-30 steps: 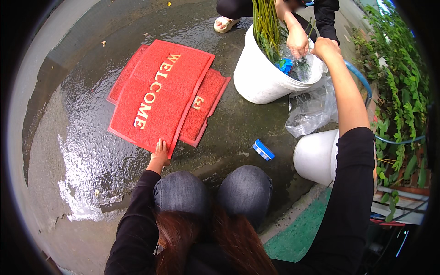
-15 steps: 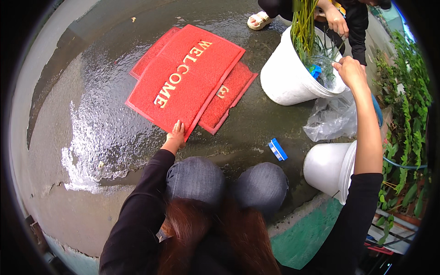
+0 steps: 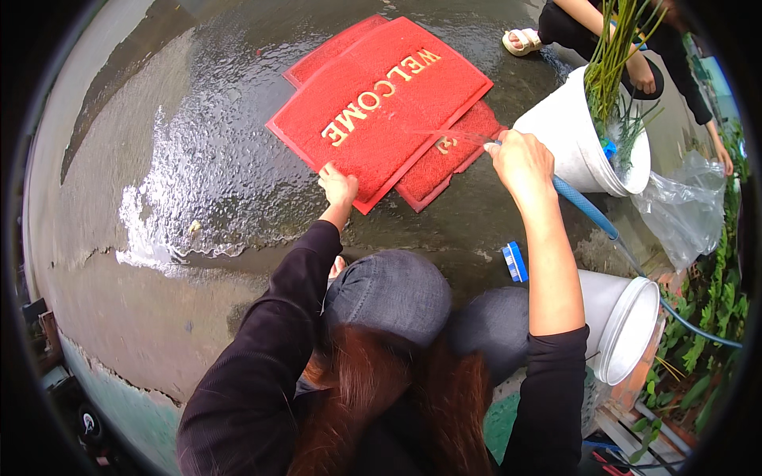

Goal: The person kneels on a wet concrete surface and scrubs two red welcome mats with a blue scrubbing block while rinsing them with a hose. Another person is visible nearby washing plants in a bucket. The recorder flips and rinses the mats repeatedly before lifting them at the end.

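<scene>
In my right hand [image 3: 521, 164] is a blue garden hose [image 3: 587, 208], held near its end. A thin jet of water leaves it and lands on a red doormat [image 3: 389, 131] with raised pale lettering. My left hand [image 3: 339, 187] grips the near edge of this mat, with its fingers at the border. Under it, turned crosswise, lies more red matting [image 3: 470, 136], which sticks out on two sides; the top mat hides the rest. A blue-and-white scrubbing brush [image 3: 515, 262] rests on the wet ground by my right forearm.
A tilted white bucket [image 3: 552, 127] holds long green stems. Another white bucket [image 3: 595, 305] lies on its side near my right knee. Clear plastic sheeting [image 3: 689, 210] and leafy plants [image 3: 706, 333] are at the right. Across from me, another person's hand [image 3: 641, 77] is near the stems.
My right hand has come from beside the stem bucket to above the mats, now with the hose spraying. My left hand stays at the mat's edge. The view has shifted.
</scene>
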`<state>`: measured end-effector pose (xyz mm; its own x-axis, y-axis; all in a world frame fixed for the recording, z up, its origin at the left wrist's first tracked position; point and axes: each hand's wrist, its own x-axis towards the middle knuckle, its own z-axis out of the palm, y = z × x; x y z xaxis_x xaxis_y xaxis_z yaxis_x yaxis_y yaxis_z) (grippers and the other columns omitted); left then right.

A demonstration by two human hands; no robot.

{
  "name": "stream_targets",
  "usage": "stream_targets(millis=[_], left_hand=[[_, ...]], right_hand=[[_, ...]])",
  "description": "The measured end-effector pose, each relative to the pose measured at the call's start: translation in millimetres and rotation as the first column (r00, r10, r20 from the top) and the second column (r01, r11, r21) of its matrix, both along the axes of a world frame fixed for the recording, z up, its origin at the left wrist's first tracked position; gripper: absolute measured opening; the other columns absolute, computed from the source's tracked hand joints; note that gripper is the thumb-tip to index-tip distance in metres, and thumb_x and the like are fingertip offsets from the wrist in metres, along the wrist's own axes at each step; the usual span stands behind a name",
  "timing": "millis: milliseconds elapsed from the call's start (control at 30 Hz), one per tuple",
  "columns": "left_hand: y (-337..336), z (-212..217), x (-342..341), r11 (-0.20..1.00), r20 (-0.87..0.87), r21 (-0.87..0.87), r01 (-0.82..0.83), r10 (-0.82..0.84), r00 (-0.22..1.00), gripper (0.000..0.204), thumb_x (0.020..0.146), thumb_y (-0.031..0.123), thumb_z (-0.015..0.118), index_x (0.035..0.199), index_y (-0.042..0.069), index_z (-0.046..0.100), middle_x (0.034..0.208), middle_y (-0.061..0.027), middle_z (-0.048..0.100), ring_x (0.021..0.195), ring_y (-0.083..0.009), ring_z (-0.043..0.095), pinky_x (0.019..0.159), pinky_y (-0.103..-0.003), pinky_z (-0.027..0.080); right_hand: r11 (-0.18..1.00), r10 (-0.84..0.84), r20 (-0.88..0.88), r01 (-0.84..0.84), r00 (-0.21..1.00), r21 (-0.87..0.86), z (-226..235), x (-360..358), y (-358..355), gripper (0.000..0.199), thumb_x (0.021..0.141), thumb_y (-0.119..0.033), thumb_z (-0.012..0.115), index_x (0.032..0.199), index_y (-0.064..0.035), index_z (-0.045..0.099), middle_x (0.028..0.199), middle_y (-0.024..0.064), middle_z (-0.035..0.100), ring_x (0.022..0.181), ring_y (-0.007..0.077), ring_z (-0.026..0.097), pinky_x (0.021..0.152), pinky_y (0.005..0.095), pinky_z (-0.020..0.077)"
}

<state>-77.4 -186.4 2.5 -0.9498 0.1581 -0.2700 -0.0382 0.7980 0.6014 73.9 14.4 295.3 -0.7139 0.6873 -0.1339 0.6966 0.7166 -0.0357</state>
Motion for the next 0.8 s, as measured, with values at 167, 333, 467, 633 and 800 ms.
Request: stream_targets(millis=[167,333,467,633,800], left_hand=[[-12,-44,-45,0.82,0.27,0.144,-0.554,0.506,0.819,0.063,0.063,0.012,0.065,0.117,0.007,0.032,0.115,-0.02,0.04,0.107,-0.035,0.043,0.09,-0.043,0.037],[-13,-55,-62,0.638,0.498,0.192,-0.746,0.591,0.634,0.059,0.066,0.01,0.069,0.113,0.007,0.033,0.112,-0.0173,0.044,0.095,-0.0282,0.05,0.08,-0.039,0.042],[-33,-54,-80,0.533,0.754,0.357,-0.767,0.32,0.574,0.035,0.071,0.013,0.07,0.095,0.006,0.045,0.083,-0.0076,0.053,0.059,-0.0161,0.047,0.048,-0.031,0.04],[-12,-9,-90,0.73,0.179,0.679,-0.075,-0.066,0.982,0.028,0.076,0.017,0.064,0.095,0.0,0.052,0.076,-0.0035,0.058,0.064,-0.0122,0.052,0.06,-0.026,0.044],[8,117,-135,0.613,-0.087,0.626,0.481,-0.558,0.825,0.032,0.08,0.012,0.058,0.107,-0.001,0.048,0.089,-0.0049,0.058,0.077,-0.0106,0.052,0.07,-0.027,0.043]], right_hand=[[0.999,-0.027,-0.027,0.028,0.999,0.016,-21,-4,-8,0.028,0.079,-0.031,0.058,0.086,-0.0044,0.064,0.073,0.0196,0.062,0.075,0.0361,0.061,0.067,0.0436,0.0464],[0.993,-0.116,-0.063,0.118,0.991,0.017,-18,10,0,0.027,0.08,-0.03,0.058,0.088,-0.0042,0.063,0.073,0.0214,0.061,0.076,0.0391,0.059,0.067,0.0454,0.0445],[0.983,-0.183,-0.049,0.183,0.982,-0.002,-16,19,7,0.025,0.08,-0.028,0.058,0.087,-0.0044,0.062,0.073,0.0223,0.06,0.076,0.0403,0.058,0.067,0.0465,0.0439],[0.98,-0.193,-0.055,0.195,0.98,0.044,-13,21,13,0.025,0.079,-0.028,0.059,0.084,-0.0036,0.062,0.07,0.0212,0.061,0.073,0.0395,0.059,0.065,0.0466,0.0451],[0.969,-0.244,-0.033,0.245,0.969,0.037,-13,29,23,0.025,0.079,-0.028,0.06,0.086,-0.0043,0.061,0.074,0.0213,0.061,0.075,0.0397,0.059,0.066,0.0463,0.0452]])
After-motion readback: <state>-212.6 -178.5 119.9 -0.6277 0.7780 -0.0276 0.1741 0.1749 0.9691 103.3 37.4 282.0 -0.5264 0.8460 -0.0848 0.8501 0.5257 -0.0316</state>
